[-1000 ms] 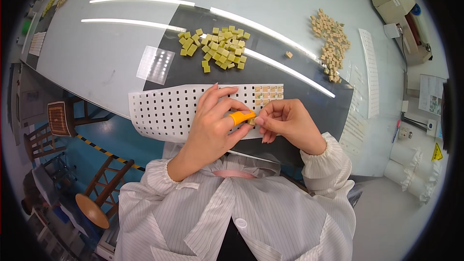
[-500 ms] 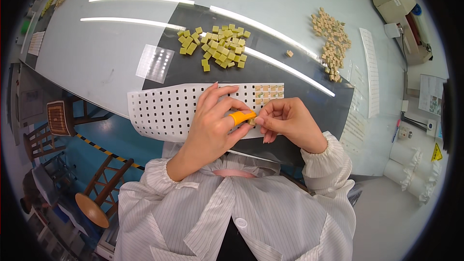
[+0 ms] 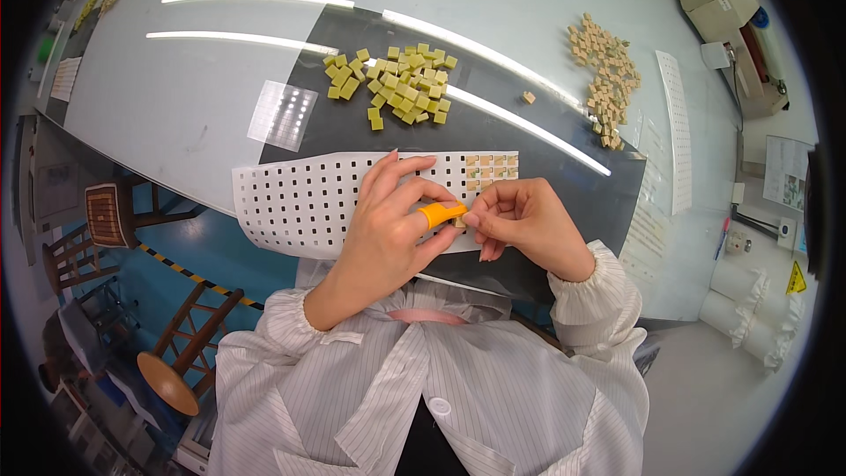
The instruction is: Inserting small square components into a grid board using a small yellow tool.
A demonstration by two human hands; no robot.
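A white strip with rows of square dark holes (image 3: 295,203) lies in front of me. Its right end carries several small tan blocks (image 3: 485,172). My left hand (image 3: 388,216) rests on the strip, far fingers spread over it. An orange sleeve (image 3: 441,214) covers its index finger, which meets the thumb around a small tan block (image 3: 459,222). From the right, my right hand (image 3: 520,220) comes up to the same block, thumb and index finger pinched together at the sleeve's tip. Whatever lies between those fingertips is hidden.
Beyond the strip sits a heap of yellow-green blocks (image 3: 405,84), with a clear gridded sheet (image 3: 282,115) to its left. Small tan pieces (image 3: 608,75) are piled at the far right, and one stray piece (image 3: 528,98) lies apart. Another holed white strip (image 3: 674,132) lies farther right.
Almost nothing differs. My right fingertips have shifted very slightly at the block; the left hand and the strip stay in place.
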